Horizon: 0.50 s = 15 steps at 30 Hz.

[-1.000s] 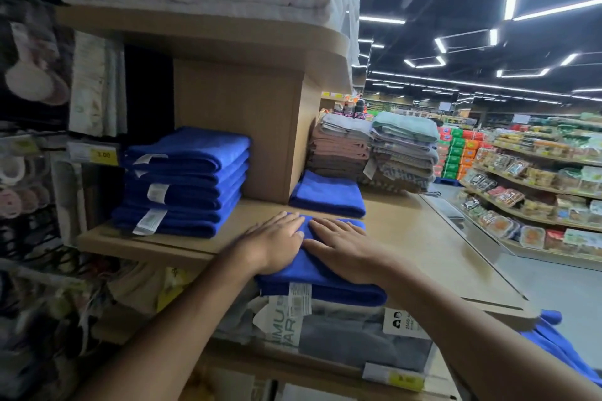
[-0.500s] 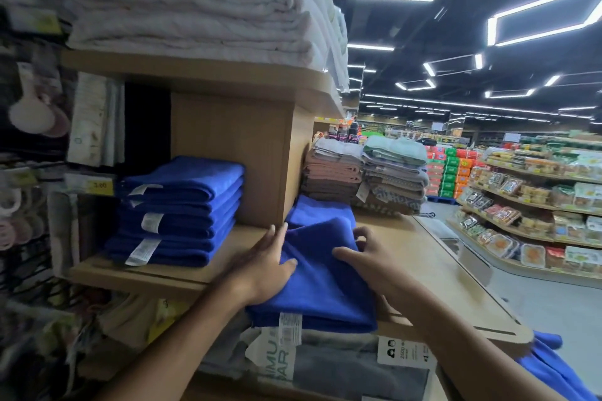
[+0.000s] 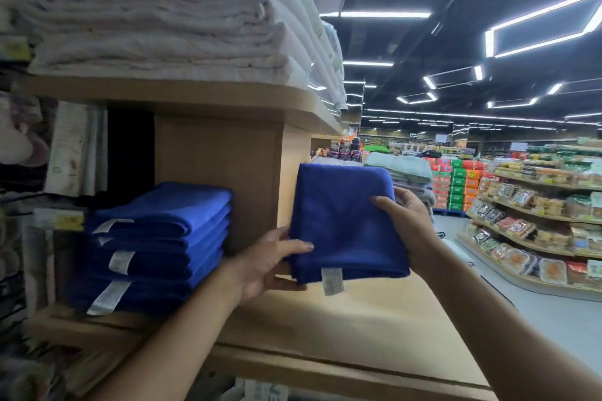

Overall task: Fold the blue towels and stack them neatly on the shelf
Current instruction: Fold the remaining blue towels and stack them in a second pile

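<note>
Leftward, the stack sits on the shelf, nearer my left hand, whose fingers curl round the towel at its lower left edge. My right hand pinches its right edge. Half a second ago the towel lay on the shelf; now it hangs upright above it, right of the stack.

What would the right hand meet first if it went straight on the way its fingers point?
The right hand, gripping the folded blue towel, points left; the shelf's wooden upright probably comes first, though depth is unclear.
</note>
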Motion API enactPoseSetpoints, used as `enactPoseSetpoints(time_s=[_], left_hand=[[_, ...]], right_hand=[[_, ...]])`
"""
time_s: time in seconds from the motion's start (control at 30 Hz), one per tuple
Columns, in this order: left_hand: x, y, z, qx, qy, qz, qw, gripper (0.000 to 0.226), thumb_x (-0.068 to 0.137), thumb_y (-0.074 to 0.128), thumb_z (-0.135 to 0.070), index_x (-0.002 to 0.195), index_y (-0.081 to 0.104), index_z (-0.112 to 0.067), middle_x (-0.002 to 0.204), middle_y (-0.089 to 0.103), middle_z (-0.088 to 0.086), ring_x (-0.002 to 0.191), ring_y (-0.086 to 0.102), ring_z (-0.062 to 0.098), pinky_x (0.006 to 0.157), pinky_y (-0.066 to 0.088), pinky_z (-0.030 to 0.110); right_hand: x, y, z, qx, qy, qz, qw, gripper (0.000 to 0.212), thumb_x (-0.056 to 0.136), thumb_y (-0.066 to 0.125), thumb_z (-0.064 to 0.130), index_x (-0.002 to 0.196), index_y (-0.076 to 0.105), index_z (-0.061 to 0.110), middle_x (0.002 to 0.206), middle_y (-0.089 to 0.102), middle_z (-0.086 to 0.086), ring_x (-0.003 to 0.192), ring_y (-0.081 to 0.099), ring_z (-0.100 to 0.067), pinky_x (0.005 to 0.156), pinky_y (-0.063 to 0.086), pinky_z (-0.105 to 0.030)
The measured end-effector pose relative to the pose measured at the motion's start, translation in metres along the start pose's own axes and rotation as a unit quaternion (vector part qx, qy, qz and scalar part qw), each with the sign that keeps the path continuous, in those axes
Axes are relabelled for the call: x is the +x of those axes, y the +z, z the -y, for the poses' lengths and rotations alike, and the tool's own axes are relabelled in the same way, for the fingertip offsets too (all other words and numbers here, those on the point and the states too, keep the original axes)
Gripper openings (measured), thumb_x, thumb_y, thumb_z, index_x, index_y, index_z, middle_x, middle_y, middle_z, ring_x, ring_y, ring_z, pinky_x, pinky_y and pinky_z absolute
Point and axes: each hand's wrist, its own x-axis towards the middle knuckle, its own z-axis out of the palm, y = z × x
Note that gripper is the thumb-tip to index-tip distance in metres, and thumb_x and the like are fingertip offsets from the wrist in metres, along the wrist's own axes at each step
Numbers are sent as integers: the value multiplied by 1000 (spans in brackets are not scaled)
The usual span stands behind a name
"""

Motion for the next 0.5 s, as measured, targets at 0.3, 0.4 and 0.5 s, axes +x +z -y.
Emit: enactPoseSetpoints(time_s=[0.3,0.4,0.5], left_hand=[[105,9,-8,55,159,-181,969,53,91,59,2,138,48,-21,118,62,-1,104,64,20,71,59,29],[127,2,9,253,209,-242,913,64,90,56,5,149,40,-14,139,55,6,126,55,23,106,45,32],[136,-6,31,380,171,-239,877,59,87,57,4,143,48,-13,138,58,10,126,56,29,106,45,35]], right_hand=[[89,17,-59,115,189,-12,975,29,91,71,22,115,64,9,98,65,-7,81,62,-25,63,50,-30],[98,21,-86,108,245,52,962,21,86,64,8,105,54,9,80,43,-5,64,42,-20,58,31,-30],[92,23,-110,-58,154,84,983,19,85,66,-4,91,60,13,83,67,-5,65,61,-14,52,43,-23]])
